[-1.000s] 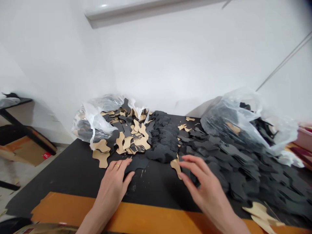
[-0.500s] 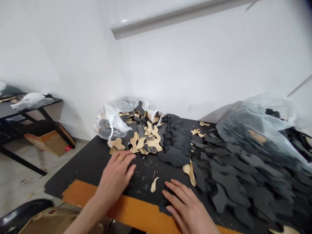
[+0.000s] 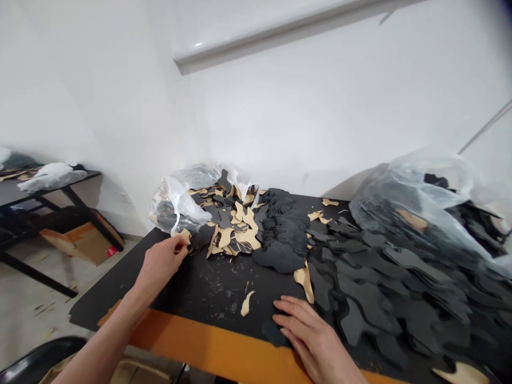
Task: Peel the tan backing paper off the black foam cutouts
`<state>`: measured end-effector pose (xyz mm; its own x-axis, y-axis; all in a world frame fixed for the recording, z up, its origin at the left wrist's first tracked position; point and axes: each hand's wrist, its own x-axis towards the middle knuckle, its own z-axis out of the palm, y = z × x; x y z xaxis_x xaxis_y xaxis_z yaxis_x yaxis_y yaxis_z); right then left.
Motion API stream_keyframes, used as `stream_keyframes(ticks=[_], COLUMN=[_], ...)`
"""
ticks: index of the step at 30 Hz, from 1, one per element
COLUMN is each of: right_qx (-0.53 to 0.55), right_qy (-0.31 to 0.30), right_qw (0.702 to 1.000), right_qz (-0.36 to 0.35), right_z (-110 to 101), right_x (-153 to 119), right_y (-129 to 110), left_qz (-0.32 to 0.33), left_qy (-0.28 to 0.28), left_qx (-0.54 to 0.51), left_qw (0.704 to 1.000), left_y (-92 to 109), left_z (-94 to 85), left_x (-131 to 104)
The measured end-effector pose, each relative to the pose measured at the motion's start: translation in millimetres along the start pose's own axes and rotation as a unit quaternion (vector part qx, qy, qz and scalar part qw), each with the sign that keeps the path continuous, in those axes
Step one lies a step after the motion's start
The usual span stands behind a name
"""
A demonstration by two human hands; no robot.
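My left hand [image 3: 164,262] is closed at the left edge of a loose heap. Its fingertips pinch the edge of a tan-faced cut-out piece [image 3: 186,235]. The heap of tan and black wavy cut-outs [image 3: 234,234] spills from a clear plastic bag [image 3: 180,200]. My right hand [image 3: 310,332] lies open and low over the table, fingers stretched, beside a small black piece [image 3: 274,333] that it partly covers. Between the hands rests a slim tan scrap [image 3: 247,303]. A layered row of black cut-outs [image 3: 282,229] stands right of the heap.
Many dark cut-outs [image 3: 380,293] overlap across the table's right side. Behind them sits another filled plastic bag [image 3: 420,197]. Orange-brown tape [image 3: 208,341] runs along the black table's front edge. At left are a second table [image 3: 82,181] and a cardboard box [image 3: 82,240] on the floor.
My left hand has moved left and slightly away from me, and its spread fingers have closed on a tan piece. My right hand has stayed nearly in place. The view has shifted slightly.
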<state>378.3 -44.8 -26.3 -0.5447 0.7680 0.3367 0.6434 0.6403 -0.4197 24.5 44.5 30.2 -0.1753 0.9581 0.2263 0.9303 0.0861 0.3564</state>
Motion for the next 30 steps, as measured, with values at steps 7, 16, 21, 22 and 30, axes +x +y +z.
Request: stream_keyframes(ticks=[7, 16, 21, 22, 30], right_qx=[0.015, 0.241, 0.477, 0.496, 0.525], right_qy=[-0.053, 0.056, 0.074, 0.072, 0.065], right_qw=[0.998, 0.962, 0.853, 0.840, 0.816], right_qz=[-0.027, 0.115, 0.197, 0.208, 0.232], right_z=[-5, -16, -32, -33, -28], right_x=[12, 21, 58, 63, 65], right_y=[-1, -10, -18, -16, 12], left_qz=[-0.081, -0.073, -0.027, -0.010, 0.007], left_qy=[0.096, -0.067, -0.250, -0.279, -0.428], left_qx=[-0.157, -0.572, -0.583, -0.570, -0.562], left_qw=[0.980, 0.814, 0.772, 0.772, 0.708], left_y=[-3, 50, 95, 101, 115], left_z=[-23.0, 2.8, 26.1, 27.5, 34.8], left_x=[-25, -73, -73, -68, -17])
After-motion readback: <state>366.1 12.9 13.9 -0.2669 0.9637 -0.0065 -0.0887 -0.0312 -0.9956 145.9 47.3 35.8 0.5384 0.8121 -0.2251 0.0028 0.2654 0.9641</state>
